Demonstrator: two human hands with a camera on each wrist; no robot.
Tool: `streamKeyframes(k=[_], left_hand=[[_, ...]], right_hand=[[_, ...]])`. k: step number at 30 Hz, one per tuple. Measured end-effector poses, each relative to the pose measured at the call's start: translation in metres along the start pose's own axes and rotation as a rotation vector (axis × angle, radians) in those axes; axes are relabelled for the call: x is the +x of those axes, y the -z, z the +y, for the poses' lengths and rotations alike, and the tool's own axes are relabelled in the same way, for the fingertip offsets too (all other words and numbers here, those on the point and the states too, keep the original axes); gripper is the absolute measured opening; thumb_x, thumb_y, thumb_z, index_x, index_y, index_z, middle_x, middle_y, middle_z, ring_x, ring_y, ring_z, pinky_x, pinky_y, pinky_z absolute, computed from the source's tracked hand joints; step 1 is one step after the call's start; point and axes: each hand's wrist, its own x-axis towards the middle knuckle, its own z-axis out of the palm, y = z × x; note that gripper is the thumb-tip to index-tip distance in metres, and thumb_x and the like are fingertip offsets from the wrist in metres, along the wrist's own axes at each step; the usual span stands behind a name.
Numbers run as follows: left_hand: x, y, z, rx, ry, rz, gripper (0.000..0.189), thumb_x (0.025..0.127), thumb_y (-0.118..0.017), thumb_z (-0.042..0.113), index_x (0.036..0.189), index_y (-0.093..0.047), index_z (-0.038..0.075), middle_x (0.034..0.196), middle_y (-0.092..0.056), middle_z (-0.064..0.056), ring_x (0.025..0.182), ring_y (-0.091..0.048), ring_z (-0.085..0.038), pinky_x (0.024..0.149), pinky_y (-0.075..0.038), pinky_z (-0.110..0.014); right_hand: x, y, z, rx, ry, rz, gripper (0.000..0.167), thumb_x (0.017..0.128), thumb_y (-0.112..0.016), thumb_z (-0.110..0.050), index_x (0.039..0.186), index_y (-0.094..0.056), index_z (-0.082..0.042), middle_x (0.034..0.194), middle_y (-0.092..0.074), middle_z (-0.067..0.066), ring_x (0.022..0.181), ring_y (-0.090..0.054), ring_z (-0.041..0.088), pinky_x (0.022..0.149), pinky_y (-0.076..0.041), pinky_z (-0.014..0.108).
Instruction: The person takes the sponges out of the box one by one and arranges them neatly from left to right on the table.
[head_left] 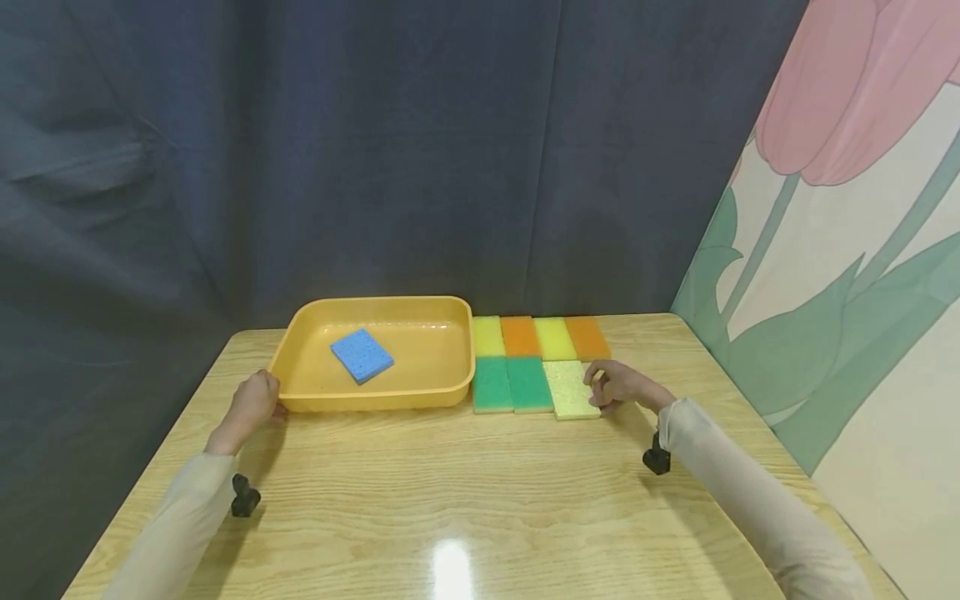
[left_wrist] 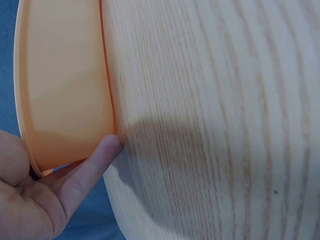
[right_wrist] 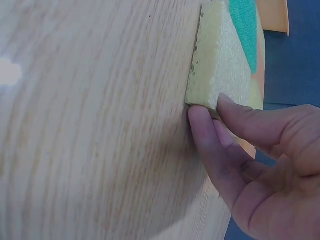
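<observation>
A yellow plastic tray [head_left: 375,402] lies on the table, with a blue sponge [head_left: 362,356] inside, left of its middle. At the tray's left front corner my left hand [head_left: 253,402] grips the rim; one finger [left_wrist: 92,167] runs along the outer wall down by the table. My right hand [head_left: 618,383] pinches the right edge of a pale yellow sponge [head_left: 567,390], thumb over the top edge and fingers against its side. This sponge [right_wrist: 235,70] lies flat at the right end of the front row, beside two green scouring sponges [head_left: 529,385].
Behind the front row lies a second row of yellow and orange sponges [head_left: 521,337], right of the tray. A dark curtain [head_left: 420,167] hangs behind the table [head_left: 420,492]. A wall painted with tulips [head_left: 847,275] borders the right side.
</observation>
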Motion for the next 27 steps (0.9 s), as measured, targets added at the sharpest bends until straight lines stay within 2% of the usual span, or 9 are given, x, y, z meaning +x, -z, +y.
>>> streamKeyframes(k=[2,6,10,12,15,20,25,27], left_hand=[[0.0,0.0,-0.002,-0.019,-0.022,0.008,0.035,0.099,-0.022,0.007,0.093,-0.045,-0.018,0.076,-0.056,-0.031,0.054,-0.066,-0.027,0.048,-0.059,-0.031],[0.001,0.001,-0.003,-0.026,-0.022,0.007,0.033,0.098,-0.023,0.008,0.091,-0.045,-0.016,0.075,-0.056,-0.03,0.053,-0.066,-0.025,0.047,-0.058,-0.031],[0.0,0.001,0.0,-0.011,0.018,-0.008,0.035,0.1,-0.021,0.007,0.095,-0.046,-0.017,0.078,-0.058,-0.031,0.058,-0.068,-0.031,0.051,-0.06,-0.035],[0.0,0.0,0.002,0.005,0.021,-0.012,0.037,0.101,-0.019,0.007,0.097,-0.045,-0.019,0.078,-0.059,-0.032,0.059,-0.068,-0.033,0.051,-0.06,-0.036],[0.001,0.0,0.001,0.02,0.011,-0.015,0.04,0.102,-0.017,0.007,0.099,-0.045,-0.021,0.078,-0.059,-0.032,0.058,-0.069,-0.035,0.051,-0.06,-0.037],[0.0,-0.001,0.001,0.003,0.02,-0.002,0.036,0.1,-0.019,0.006,0.095,-0.045,-0.017,0.074,-0.06,-0.03,0.056,-0.068,-0.033,0.051,-0.06,-0.037],[0.0,-0.001,0.001,-0.013,0.037,0.002,0.034,0.1,-0.019,0.006,0.092,-0.045,-0.015,0.072,-0.06,-0.028,0.054,-0.068,-0.031,0.05,-0.06,-0.037],[0.001,-0.002,0.0,-0.011,0.041,0.002,0.034,0.1,-0.019,0.007,0.093,-0.044,-0.014,0.072,-0.06,-0.028,0.054,-0.067,-0.03,0.049,-0.06,-0.036]], right_hand=[[0.0,0.0,0.0,-0.002,0.004,-0.003,0.031,0.09,-0.063,0.009,0.116,-0.046,0.011,0.08,-0.055,0.015,0.069,-0.062,0.023,0.069,-0.062,0.041],[0.001,0.001,-0.001,-0.006,0.013,-0.005,0.031,0.09,-0.063,0.009,0.115,-0.046,0.012,0.08,-0.055,0.016,0.068,-0.063,0.023,0.069,-0.062,0.042],[-0.001,0.003,-0.005,-0.012,0.006,-0.018,0.033,0.09,-0.065,0.006,0.117,-0.046,0.012,0.082,-0.056,0.018,0.069,-0.065,0.026,0.07,-0.062,0.044],[-0.002,0.004,-0.007,-0.027,0.001,-0.029,0.033,0.091,-0.064,0.004,0.117,-0.047,0.013,0.084,-0.057,0.018,0.07,-0.065,0.028,0.07,-0.062,0.045],[0.0,0.006,-0.01,-0.072,0.005,-0.003,0.027,0.093,-0.061,0.001,0.115,-0.05,0.012,0.086,-0.059,0.02,0.07,-0.064,0.03,0.069,-0.061,0.045],[0.013,0.007,-0.015,-0.165,0.066,0.134,0.019,0.096,-0.055,0.0,0.111,-0.055,0.011,0.084,-0.059,0.021,0.068,-0.06,0.031,0.065,-0.059,0.044],[0.027,-0.001,-0.028,-0.267,0.138,0.324,0.017,0.094,-0.056,0.0,0.108,-0.059,0.009,0.083,-0.061,0.017,0.069,-0.063,0.031,0.058,-0.056,0.035],[0.031,-0.005,-0.036,-0.293,0.154,0.375,0.017,0.093,-0.056,-0.001,0.107,-0.061,0.007,0.084,-0.062,0.016,0.067,-0.063,0.026,0.055,-0.052,0.031]])
